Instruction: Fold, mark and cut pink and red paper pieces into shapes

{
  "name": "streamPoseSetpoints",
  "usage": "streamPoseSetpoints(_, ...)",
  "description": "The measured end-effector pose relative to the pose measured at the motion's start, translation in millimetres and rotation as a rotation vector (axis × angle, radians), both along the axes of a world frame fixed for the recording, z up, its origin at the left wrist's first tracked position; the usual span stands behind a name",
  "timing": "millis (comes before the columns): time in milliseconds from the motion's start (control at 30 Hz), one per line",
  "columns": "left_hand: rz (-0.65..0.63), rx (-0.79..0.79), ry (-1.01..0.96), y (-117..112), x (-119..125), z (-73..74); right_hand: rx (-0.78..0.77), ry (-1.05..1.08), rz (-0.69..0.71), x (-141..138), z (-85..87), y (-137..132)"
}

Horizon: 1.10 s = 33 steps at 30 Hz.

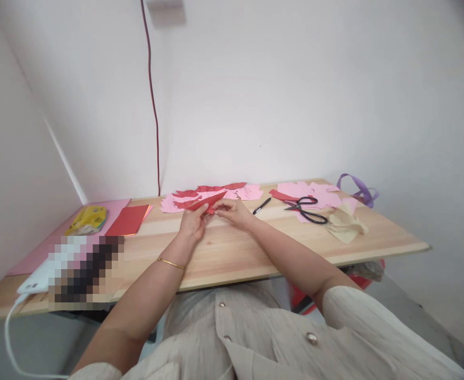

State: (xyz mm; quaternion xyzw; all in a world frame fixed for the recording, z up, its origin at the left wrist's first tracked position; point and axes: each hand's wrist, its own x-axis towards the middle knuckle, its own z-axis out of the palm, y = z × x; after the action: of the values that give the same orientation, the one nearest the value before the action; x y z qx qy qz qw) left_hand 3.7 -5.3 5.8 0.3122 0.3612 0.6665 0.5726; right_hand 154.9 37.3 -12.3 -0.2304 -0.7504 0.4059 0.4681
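A piece of red paper (pixel 212 200) is held up between my two hands above the middle of the table. My left hand (pixel 193 221) is closed on its lower left part. The fingers of my right hand (pixel 232 212) pinch its lower right edge. Whether the paper is folded I cannot tell. Just behind it lie cut pink paper pieces (pixel 252 192) and cut red paper pieces (pixel 187 194), spread along the wall. A black pen (pixel 262 205) rests to the right of my right hand.
On the right are black-handled scissors (pixel 308 211), pink scraps (pixel 327 197), crumpled beige paper (pixel 346 224) and a purple ribbon (pixel 360 187). At left lie red sheets (pixel 128 220), a yellow packet (pixel 87 220), a large pink sheet (pixel 37 248) and a white device (pixel 34 284) with a cable.
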Motion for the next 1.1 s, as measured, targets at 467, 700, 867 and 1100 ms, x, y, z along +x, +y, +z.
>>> streamPoseSetpoints(467, -0.080, -0.089, -0.008, 0, 0, -3.1, 0.023, -0.020, 0.026, 5, 2.0, 1)
streamPoseSetpoints(700, -0.043, -0.122, -0.031, -2, 2, -0.7, 0.000, -0.047, 0.057, 6, 1.7, 1)
streamPoseSetpoints(867, -0.051, -0.100, -0.046, -3, 4, 0.1, -0.022, -0.059, 0.042, 6, 5.1, -1)
streamPoseSetpoints(1100, -0.072, -0.094, -0.018, -3, 4, -4.8, -0.130, -0.018, -0.077, -4, 3.1, -5)
